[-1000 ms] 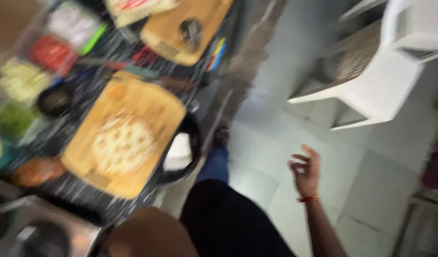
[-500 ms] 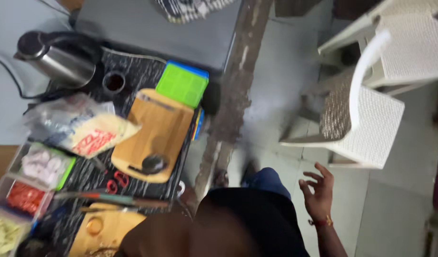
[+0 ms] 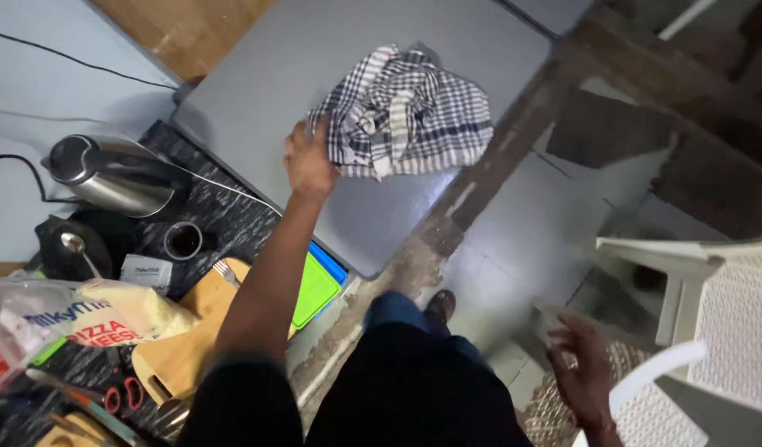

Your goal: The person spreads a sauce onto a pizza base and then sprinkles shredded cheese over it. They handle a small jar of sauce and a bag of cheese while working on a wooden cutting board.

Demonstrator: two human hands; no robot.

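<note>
The left hand [image 3: 308, 159] grasps the checked cloth [image 3: 402, 112] by its edge on the grey desk [image 3: 257, 91] and would do best bunching more fabric before lifting, while the right hand [image 3: 581, 368] hangs loose, holding nothing.

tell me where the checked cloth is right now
The checked cloth lies crumpled on the grey surface, upper centre of the head view, with the left hand at its edge.

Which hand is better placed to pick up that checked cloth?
Probably the left hand: it already touches the checked cloth on the grey surface. The right hand hangs empty near the white chair.
</note>
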